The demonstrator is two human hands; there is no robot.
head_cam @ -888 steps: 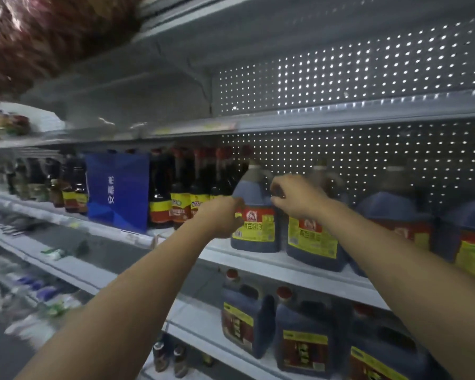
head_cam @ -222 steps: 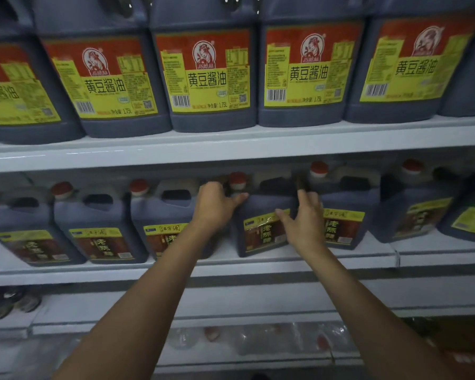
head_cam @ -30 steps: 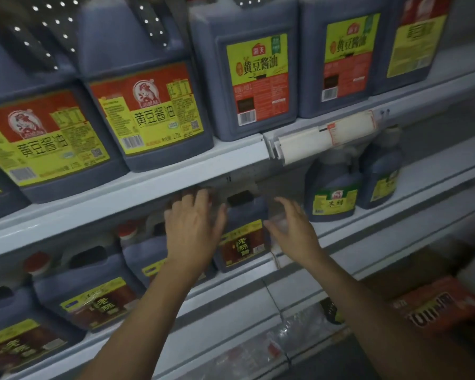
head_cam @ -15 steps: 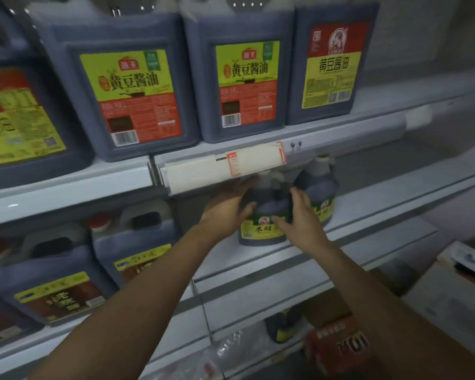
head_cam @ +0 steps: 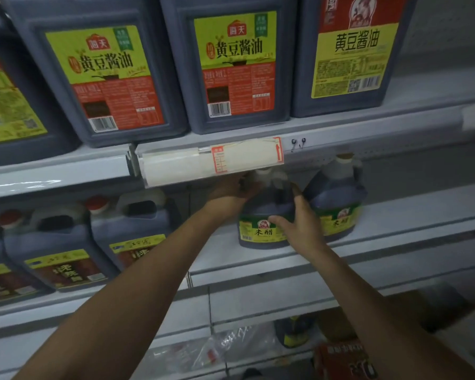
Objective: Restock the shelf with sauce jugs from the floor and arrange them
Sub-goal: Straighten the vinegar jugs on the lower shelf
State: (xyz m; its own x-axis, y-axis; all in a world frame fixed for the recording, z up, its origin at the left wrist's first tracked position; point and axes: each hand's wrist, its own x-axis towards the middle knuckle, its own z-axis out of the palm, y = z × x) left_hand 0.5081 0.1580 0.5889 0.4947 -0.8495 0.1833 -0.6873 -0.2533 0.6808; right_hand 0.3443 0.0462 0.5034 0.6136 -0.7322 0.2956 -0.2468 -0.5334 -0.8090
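Observation:
A small dark jug with a green and yellow label [head_cam: 261,226] stands on the middle shelf [head_cam: 395,223]. My left hand [head_cam: 231,189] grips its upper left side near the white cap. My right hand [head_cam: 299,226] wraps its right side, thumb across the label. A second jug of the same kind [head_cam: 337,204] stands just right of it, touching or nearly touching. Left of my arms, larger dark jugs with red caps [head_cam: 132,226] line the same shelf.
Big soy sauce jugs [head_cam: 236,64] fill the shelf above, whose edge carries a white price-tag holder [head_cam: 211,163] just over my left hand. Bare shelf lies right of the small jugs. Below, a dark bottle [head_cam: 294,330], plastic wrap and a red box [head_cam: 340,357] sit near the floor.
The view has shifted right since a second ago. My hands left the red-capped jug and closed on the small green-labelled jug, which has hardly moved over the last half second.

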